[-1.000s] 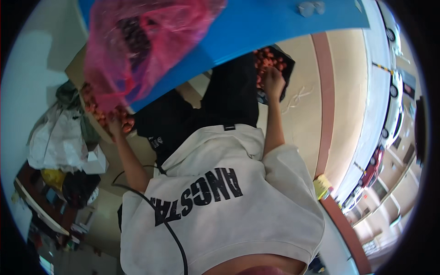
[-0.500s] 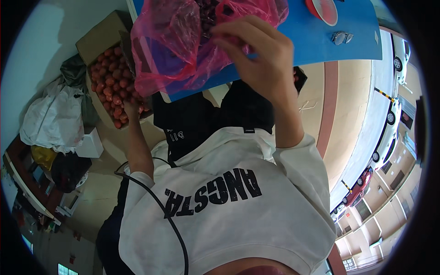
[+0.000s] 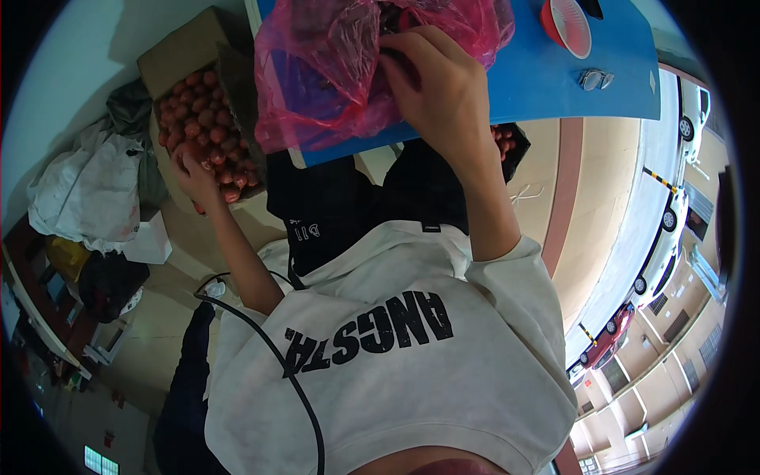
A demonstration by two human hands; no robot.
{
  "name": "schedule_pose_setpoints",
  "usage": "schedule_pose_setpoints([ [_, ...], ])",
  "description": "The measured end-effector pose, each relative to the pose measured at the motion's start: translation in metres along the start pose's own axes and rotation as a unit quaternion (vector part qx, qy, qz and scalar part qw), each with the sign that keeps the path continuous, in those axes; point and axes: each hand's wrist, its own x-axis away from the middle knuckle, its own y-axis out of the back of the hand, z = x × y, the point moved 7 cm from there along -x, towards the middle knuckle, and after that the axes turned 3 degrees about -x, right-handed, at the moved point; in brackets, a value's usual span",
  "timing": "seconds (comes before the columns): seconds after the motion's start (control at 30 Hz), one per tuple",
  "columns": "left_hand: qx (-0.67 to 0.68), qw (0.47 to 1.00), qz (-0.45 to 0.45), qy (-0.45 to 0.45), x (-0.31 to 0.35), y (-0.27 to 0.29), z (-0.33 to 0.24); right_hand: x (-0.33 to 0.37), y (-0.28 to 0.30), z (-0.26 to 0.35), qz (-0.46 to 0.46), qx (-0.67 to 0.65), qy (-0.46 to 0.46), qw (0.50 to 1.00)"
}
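My left hand [image 3: 195, 179] is over the near-left part of an open cardboard box, among many small, round, glossy red pieces [image 3: 207, 119]. Its fingers curl around one of these pieces, partly covering it. My right hand [image 3: 445, 93] is raised at the near side of a crumpled pink plastic bag [image 3: 317, 75] on the blue table. Thumb and fingertips come together at the bag's opening; whatever lies between them is too small or hidden to name. Dark pieces show in the bag just beyond these fingers.
The blue table [image 3: 546, 99] also holds a red bowl with a white inside [image 3: 567, 28] and a pair of glasses [image 3: 595, 79]. A black container of red pieces [image 3: 507, 142] stands below the table's edge. White plastic bags [image 3: 83, 190] lie at the left, near a white box [image 3: 150, 241].
My left hand has moved left and slightly up within the box, fingers now curled. My right hand has shifted a little down, nearer the bag. The view has tilted slightly.
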Motion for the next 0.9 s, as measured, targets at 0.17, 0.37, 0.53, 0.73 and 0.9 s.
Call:
schedule_pose_setpoints([
  [0.17, 0.162, 0.98, -0.003, -0.117, 0.028, 0.021, -0.162, 0.0, 0.003, -0.011, -0.004, -0.082, -0.034, 0.996],
  [0.37, 0.374, 0.894, 0.051, -0.24, 0.079, 0.028, -0.268, -0.003, -0.005, -0.011, -0.013, -0.077, -0.009, 0.997],
  [0.53, 0.398, 0.817, 0.183, -0.374, 0.121, -0.001, -0.31, -0.007, 0.0, -0.01, -0.03, -0.081, -0.02, 0.996],
  [0.73, 0.393, 0.848, 0.229, -0.272, 0.113, -0.034, -0.294, -0.011, -0.003, -0.003, -0.039, -0.034, -0.04, 0.998],
  [0.9, 0.386, 0.856, 0.244, -0.241, 0.11, -0.038, -0.29, -0.009, -0.004, 0.004, -0.06, 0.036, -0.023, 0.997],
])
